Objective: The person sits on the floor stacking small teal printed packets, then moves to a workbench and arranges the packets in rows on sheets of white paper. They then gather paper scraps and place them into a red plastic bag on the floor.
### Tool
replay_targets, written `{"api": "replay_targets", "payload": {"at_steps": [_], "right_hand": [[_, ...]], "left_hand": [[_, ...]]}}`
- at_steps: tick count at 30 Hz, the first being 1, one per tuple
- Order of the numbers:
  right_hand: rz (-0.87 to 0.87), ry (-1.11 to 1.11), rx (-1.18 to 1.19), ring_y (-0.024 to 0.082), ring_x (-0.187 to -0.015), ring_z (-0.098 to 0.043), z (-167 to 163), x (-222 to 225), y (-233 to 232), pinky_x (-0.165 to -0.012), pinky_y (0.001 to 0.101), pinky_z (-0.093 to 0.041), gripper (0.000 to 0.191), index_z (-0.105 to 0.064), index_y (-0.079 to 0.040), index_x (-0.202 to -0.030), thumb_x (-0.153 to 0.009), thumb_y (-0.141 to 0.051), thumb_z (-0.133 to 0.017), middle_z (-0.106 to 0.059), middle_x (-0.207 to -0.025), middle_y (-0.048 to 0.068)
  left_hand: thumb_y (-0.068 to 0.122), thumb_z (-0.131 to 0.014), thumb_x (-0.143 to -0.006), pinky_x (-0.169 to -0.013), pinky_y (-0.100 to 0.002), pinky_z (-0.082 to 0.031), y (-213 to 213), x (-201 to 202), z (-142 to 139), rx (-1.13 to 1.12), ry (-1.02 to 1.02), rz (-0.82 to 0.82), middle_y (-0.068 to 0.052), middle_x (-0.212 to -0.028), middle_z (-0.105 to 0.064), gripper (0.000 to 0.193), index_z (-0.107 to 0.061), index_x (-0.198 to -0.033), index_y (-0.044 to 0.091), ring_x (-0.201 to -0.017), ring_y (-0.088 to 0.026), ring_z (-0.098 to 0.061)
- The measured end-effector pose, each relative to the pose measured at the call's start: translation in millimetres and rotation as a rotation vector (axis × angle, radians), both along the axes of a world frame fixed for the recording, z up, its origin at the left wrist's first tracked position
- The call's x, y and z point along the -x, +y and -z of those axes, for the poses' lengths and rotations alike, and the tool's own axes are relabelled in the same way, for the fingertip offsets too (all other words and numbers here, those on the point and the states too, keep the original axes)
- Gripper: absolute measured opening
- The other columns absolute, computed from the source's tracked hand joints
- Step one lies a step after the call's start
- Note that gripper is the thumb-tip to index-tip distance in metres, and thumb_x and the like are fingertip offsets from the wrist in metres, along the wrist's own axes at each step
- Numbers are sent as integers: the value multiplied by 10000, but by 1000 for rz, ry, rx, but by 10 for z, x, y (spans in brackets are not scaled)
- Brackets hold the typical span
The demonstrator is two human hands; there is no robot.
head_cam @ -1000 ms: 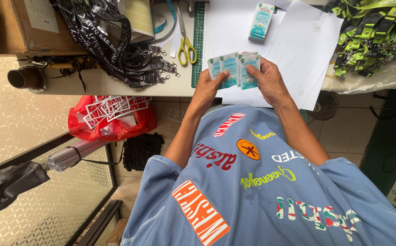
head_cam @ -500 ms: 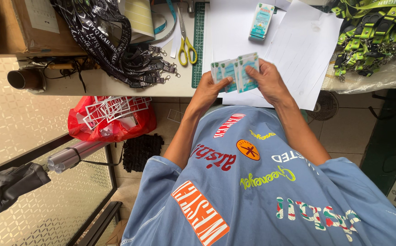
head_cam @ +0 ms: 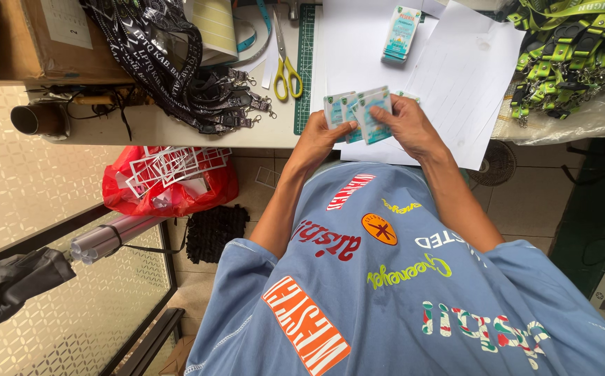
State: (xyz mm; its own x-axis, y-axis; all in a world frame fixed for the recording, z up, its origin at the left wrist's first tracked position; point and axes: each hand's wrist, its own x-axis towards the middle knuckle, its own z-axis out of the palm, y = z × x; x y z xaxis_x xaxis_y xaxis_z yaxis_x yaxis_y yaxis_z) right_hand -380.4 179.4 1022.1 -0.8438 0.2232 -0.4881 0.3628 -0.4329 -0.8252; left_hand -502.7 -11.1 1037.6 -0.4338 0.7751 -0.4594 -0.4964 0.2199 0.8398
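From the head camera we look down on our two hands meeting at the near edge of the white paper sheets [head_cam: 456,76], which we take as our landmark. Our left hand [head_cam: 322,139] and right hand [head_cam: 408,125] both grasp a small fan of teal-and-white cards [head_cam: 359,111], the left thumb laid across the fan's lower corner and the right fingers curled round its far side. The fan sits just over the near edge of the sheets, above our blue printed shirt [head_cam: 386,278].

Compared with a second ago, the cards have been drawn closer together: the fan was wider then, with three cards clearly spread, and now they overlap more tightly while our hands have hardly shifted. We judge that the cards are being squared into a stack.

On the sheets, well beyond our hands, lies a neat stack of the same cards [head_cam: 401,33]. Just left of the sheets are the green cutting mat [head_cam: 305,63] and yellow-handled scissors [head_cam: 287,66]; further left a heap of black lanyards [head_cam: 177,63]. Right of the sheets lies a heap of green lanyards [head_cam: 567,63]. Below the table, left of the sheets, sits a red plastic bag [head_cam: 170,181].
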Motion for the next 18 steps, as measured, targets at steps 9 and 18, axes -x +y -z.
{"api": "replay_targets", "payload": {"at_steps": [9, 18], "right_hand": [[85, -19, 102, 126, -987, -702, -16, 11, 4, -882, 310, -616, 324, -623, -7, -1268, -1034, -232, -624, -724, -1139, 77], [175, 59, 156, 114, -1039, -697, -69, 21, 17, -947, 321, -602, 366, -578, -20, -1278, -1018, -269, -645, -709, -1169, 57]], "left_hand": [[148, -612, -1011, -921, -294, -536, -58, 17, -35, -67, -128, -54, -71, -1101, -748, 295, -663, -1232, -40, -1000, -128, -671], [97, -570, -983, -909, -279, -547, -61, 24, 74, -23, -206, -77, -68, -1081, -760, 303, -668, -1236, -38, -975, -128, -703]]}}
